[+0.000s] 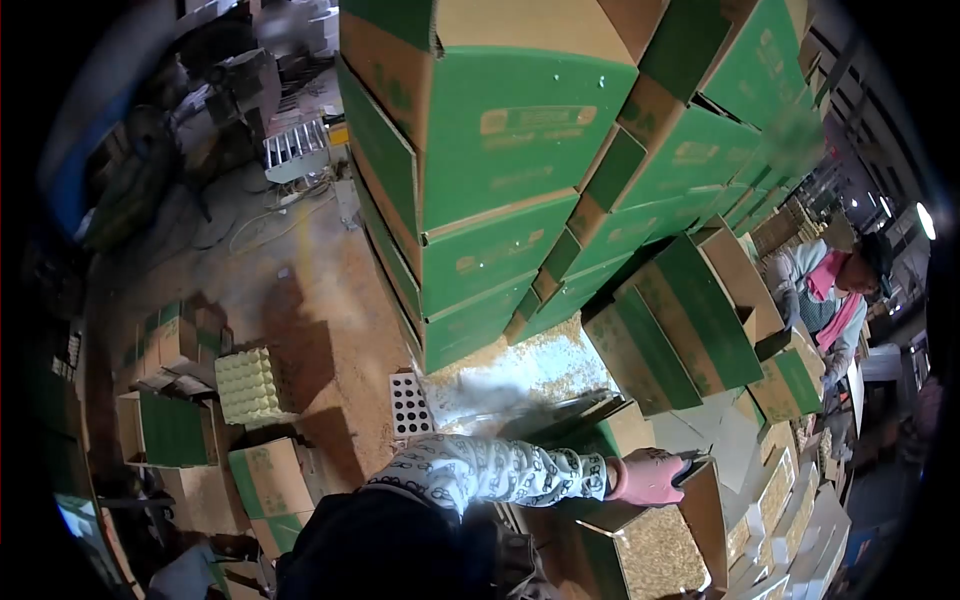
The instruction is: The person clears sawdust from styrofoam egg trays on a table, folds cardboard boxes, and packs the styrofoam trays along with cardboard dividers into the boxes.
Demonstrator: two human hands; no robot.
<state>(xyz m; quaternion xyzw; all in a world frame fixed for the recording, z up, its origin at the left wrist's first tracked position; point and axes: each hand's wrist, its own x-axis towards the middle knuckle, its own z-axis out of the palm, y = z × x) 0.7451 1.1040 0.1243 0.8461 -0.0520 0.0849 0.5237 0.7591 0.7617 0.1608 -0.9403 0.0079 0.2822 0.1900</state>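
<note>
My left hand, in a pink glove with dark fingertips, reaches out to the right at the end of a patterned white sleeve. Its fingers are curled at the upper edge of an open cardboard box, seemingly gripping a flap. Inside that box lies a flat layer of tan, husk-like loose material. Another green and brown carton is just beyond my wrist. My right hand is out of view. Dark clothing fills the bottom centre.
Tall stacks of green cartons rise ahead. A co-worker handles an open carton at the right. Yellowish egg trays and more boxes are at the left. A white tray with holes lies on the floor.
</note>
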